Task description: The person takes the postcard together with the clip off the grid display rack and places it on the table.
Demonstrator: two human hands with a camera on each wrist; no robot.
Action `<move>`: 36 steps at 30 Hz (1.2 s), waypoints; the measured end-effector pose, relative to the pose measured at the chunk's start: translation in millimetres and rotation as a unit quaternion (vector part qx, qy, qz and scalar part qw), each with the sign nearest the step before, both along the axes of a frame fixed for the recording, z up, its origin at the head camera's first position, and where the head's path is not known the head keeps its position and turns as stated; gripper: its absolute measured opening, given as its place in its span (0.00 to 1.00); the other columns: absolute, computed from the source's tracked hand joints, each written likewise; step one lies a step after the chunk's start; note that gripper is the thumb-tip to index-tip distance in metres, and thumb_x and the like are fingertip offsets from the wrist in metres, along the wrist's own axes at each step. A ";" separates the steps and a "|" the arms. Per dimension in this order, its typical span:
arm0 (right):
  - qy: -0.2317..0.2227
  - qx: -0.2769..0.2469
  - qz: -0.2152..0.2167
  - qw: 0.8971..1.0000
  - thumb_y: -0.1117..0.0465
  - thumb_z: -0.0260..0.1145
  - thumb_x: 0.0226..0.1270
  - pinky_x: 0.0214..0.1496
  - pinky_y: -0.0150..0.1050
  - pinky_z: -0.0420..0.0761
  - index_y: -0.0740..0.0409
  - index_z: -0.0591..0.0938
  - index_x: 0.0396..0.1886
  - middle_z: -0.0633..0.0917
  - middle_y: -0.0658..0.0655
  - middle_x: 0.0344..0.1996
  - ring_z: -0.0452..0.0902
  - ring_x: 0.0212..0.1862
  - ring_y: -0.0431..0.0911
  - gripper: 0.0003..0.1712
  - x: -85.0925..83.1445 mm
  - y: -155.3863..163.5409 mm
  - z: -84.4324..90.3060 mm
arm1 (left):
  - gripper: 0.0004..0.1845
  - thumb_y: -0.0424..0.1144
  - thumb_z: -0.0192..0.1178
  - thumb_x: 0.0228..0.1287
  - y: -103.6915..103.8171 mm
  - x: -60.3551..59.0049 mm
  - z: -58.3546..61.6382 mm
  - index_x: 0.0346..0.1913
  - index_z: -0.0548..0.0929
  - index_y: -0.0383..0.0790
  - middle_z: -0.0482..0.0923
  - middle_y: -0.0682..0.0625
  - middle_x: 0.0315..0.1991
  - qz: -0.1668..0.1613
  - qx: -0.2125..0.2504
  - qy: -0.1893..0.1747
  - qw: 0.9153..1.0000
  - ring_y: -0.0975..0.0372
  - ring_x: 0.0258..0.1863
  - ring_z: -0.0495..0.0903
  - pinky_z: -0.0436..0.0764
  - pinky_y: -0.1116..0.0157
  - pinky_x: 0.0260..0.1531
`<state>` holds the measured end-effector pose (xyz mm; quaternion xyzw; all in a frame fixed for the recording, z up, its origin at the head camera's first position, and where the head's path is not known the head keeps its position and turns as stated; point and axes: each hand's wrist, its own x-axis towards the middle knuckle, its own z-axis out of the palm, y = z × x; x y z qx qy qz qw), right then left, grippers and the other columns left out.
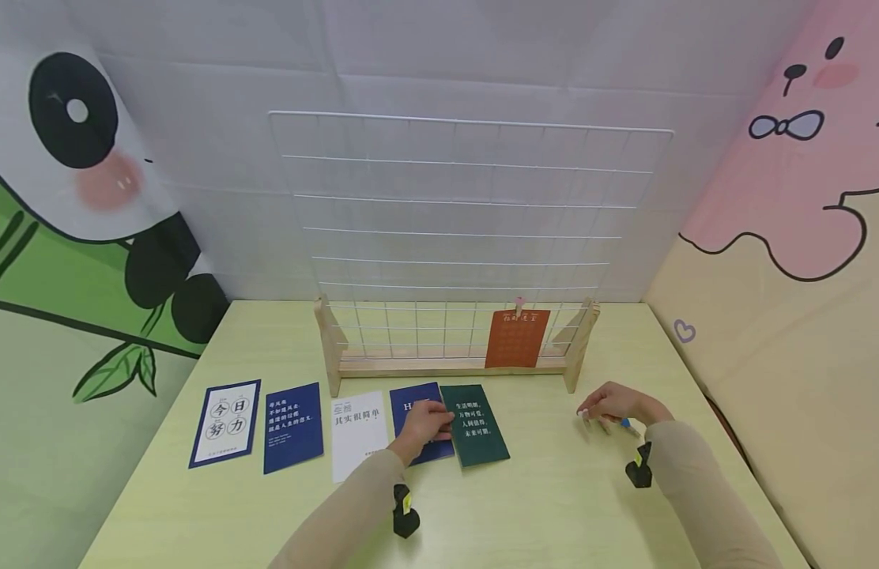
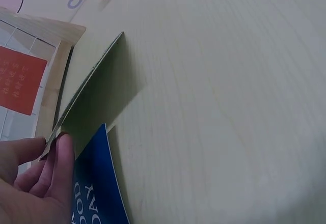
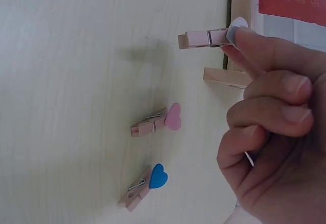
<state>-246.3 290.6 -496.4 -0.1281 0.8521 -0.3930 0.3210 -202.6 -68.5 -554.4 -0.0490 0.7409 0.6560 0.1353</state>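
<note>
My left hand (image 1: 423, 431) pinches the left edge of a dark green card (image 1: 478, 427) with white writing, thumb on one face and fingers on the other. In the left wrist view the green card (image 2: 91, 79) stands tilted, casting a shadow on the table. Partly behind that hand lies a blue card (image 2: 99, 183) with white lettering. On the right, my right hand (image 1: 617, 403) holds a small wooden clothespin (image 3: 201, 39) by its white heart end, between thumb and forefinger. Two more clothespins lie beside it, one with a pink heart (image 3: 173, 117), the other with a blue heart (image 3: 158, 176).
A white wire grid (image 1: 447, 204) on a wooden stand (image 1: 411, 368) is at the back. A pink-topped clothespin (image 1: 519, 303) fixes a red card (image 1: 518, 341) to its lower right. Left on the table (image 1: 553, 514) lie a white-and-blue card (image 1: 226, 423), a blue card (image 1: 293, 431) and a white card (image 1: 357, 438).
</note>
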 end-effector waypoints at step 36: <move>0.007 0.018 -0.051 0.999 0.71 0.56 0.56 0.14 0.26 0.58 0.71 0.79 0.39 0.71 0.48 0.12 0.56 0.12 0.35 0.12 8.7 13.1 -25.5 | 0.08 0.28 0.55 0.58 -6.3 -3.7 13.2 0.34 0.79 0.23 0.77 0.43 0.20 0.031 -0.098 0.036 0.994 0.61 0.16 0.78 0.79 0.68 0.18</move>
